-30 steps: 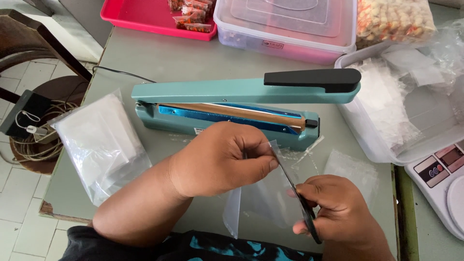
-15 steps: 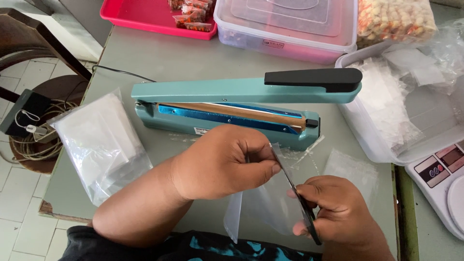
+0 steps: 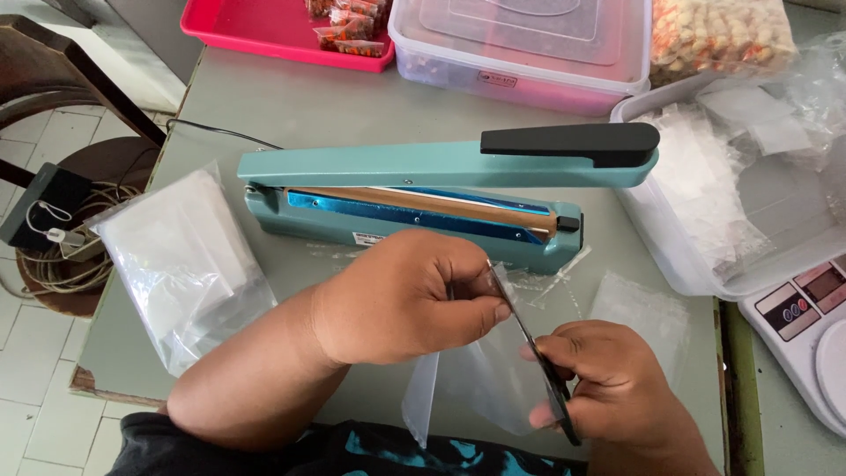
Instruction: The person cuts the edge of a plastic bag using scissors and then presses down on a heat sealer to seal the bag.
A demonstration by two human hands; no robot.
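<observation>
My left hand [image 3: 401,300] pinches the top edge of a clear plastic bag [image 3: 480,379] that hangs down in front of me. My right hand [image 3: 608,388] grips black scissors [image 3: 533,339] whose blades run up along the bag toward my left fingers. Both hands are just in front of a teal impulse sealer [image 3: 423,198] with its black-handled arm raised.
A stack of clear bags [image 3: 181,260] lies at the left on the grey table [image 3: 291,106]. A white tub of plastic bags [image 3: 705,194] and a scale [image 3: 806,304] sit at the right. A pink tray [image 3: 264,26] and a lidded clear box [image 3: 520,44] stand at the back.
The scissors and my hands have barely shifted; the blades sit slightly further along the bag's edge.
</observation>
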